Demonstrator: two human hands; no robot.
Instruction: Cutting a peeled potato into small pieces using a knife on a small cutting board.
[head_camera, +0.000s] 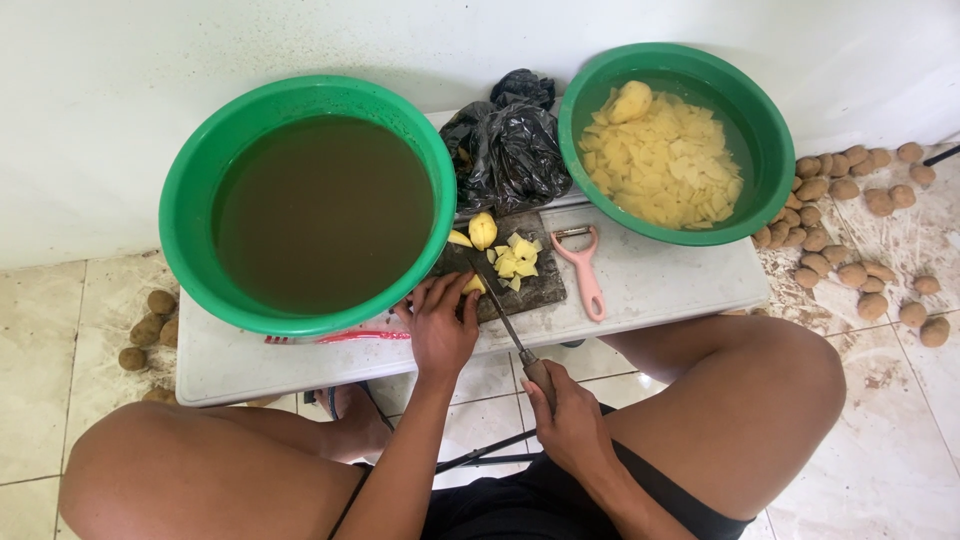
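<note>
The white table (660, 285) stands against a pale wall and bears everything else. At its left end sits a green basin (190, 215) full of murky brown water. At its right end sits a second green bowl (580, 95), holding clear water, pale yellow potato slices and one whole peeled potato (632, 100). A crumpled black plastic bag (508, 150), without any label in view, lies at the table's back edge between the two bowls. In front of the bag, at the table's middle, lies a dark cutting board (540, 290) with yellow potato pieces (515, 258) on it. A pink peeler (584, 268) lies just right of the board. Brown unpeeled potatoes (845, 215) are scattered on the tiled floor right of the table, and a few left of it.

The left hand (438, 325) rests on the board's near left corner, fingers together, pressing down a small potato chunk (473, 285). The right hand (572, 418) is below the table's front edge, fingers wrapped tight around the handle of a knife (505, 310), whose blade reaches onto the board beside the chunk.
</note>
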